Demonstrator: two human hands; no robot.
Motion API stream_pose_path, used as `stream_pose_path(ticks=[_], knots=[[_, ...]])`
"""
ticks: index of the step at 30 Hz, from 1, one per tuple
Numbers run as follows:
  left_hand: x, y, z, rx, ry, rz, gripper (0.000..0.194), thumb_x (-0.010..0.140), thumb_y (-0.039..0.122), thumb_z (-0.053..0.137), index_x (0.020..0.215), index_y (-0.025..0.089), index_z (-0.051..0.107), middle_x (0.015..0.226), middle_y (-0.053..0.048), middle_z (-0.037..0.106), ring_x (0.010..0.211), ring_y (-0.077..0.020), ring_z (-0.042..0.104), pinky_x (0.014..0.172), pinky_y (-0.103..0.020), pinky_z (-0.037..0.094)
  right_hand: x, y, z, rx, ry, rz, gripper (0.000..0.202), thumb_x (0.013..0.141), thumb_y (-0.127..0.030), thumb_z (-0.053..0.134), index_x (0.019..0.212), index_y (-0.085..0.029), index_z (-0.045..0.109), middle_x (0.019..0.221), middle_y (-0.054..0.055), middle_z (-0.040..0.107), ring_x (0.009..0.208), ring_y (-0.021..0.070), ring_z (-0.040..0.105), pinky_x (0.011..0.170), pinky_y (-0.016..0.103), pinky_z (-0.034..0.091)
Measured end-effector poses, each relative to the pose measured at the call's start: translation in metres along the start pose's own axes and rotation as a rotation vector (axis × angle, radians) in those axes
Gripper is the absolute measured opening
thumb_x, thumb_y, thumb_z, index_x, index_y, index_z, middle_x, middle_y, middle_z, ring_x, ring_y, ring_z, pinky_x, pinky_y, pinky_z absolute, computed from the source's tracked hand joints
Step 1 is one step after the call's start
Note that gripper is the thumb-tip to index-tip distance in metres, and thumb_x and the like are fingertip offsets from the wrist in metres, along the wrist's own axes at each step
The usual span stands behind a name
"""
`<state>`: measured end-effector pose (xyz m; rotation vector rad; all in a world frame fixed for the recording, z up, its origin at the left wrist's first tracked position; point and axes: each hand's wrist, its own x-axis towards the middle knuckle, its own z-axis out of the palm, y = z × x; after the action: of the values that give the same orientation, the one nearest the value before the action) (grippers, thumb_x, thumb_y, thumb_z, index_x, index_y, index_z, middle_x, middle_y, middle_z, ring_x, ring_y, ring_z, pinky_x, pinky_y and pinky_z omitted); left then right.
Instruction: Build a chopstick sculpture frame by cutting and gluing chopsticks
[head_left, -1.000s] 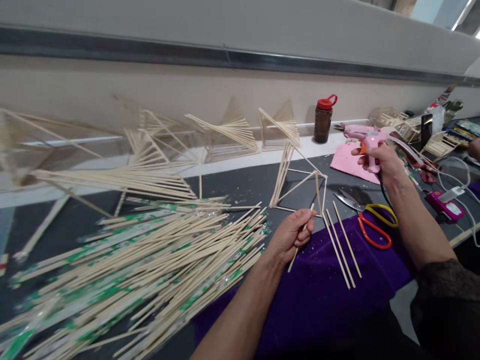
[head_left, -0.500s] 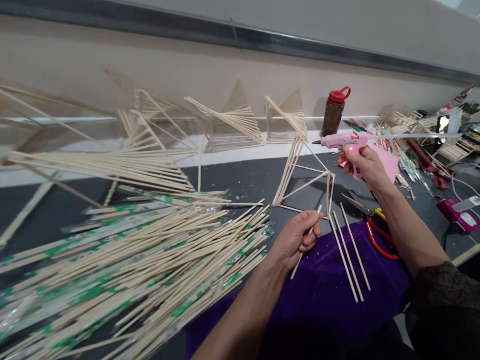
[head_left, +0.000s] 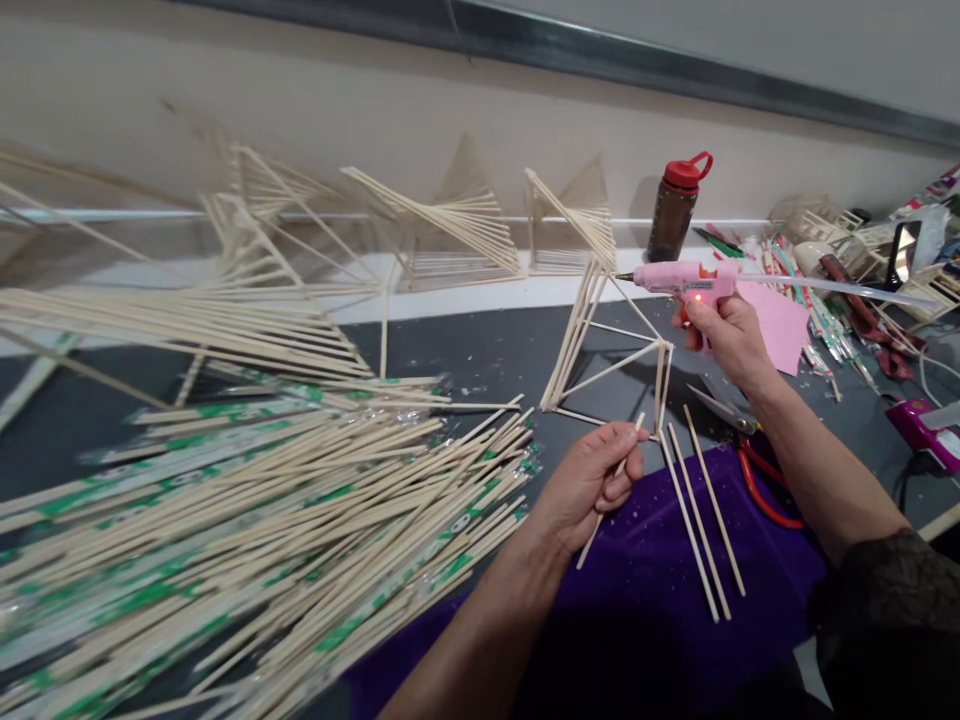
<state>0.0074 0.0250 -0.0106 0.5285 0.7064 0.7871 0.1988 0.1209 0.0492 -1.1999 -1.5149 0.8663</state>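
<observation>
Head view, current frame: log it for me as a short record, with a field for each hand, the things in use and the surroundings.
left hand: closed on a thin wooden stick
right hand: grips a pink glue gun, its nozzle pointing left
things: stick frame beyond the left hand; three loose sticks to its right; scissors beside them
rest: pile of sticks, purple cloth, red-capped bottle
unclear: whether the nozzle touches the frame

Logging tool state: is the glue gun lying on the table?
No, the right hand holds the glue gun up, its nozzle near the top of the stick frame.
</observation>
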Motion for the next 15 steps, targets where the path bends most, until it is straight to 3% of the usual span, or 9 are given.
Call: stream_pose_path(ticks=[7, 15], knots=[[-0.002, 0.004, 0.001, -0.008, 0.007, 0.03, 0.029, 0.067, 0.033, 0.078, 0.083, 0.013, 0.062, 0.052, 0.004, 0.056, 0.032, 0.0001, 0.026, 0.032, -0.013, 0.011, 0.0, -0.002, -0.002, -0.009, 0.004, -0.016, 0.044, 0.077, -0.062, 0.061, 0.071, -0.018, 0.06, 0.056, -0.002, 0.057, 0.044, 0.0067, 0.046, 0.042, 0.022, 0.037], [-0.03, 0.061, 0.027, 0.041, 0.116, 0.41, 0.028, 0.066, 0.032, 0.08, 0.08, 0.015, 0.062, 0.051, 0.005, 0.057, 0.033, -0.0014, 0.034, 0.032, -0.013, 0.021, -0.01, -0.036, -0.023, 0.148, -0.021, -0.085, 0.039, 0.079, -0.059, 0.064, 0.074, -0.02, 0.065, 0.061, 0.001, 0.061, 0.045, 0.008, 0.048, 0.038, 0.021, 0.032]])
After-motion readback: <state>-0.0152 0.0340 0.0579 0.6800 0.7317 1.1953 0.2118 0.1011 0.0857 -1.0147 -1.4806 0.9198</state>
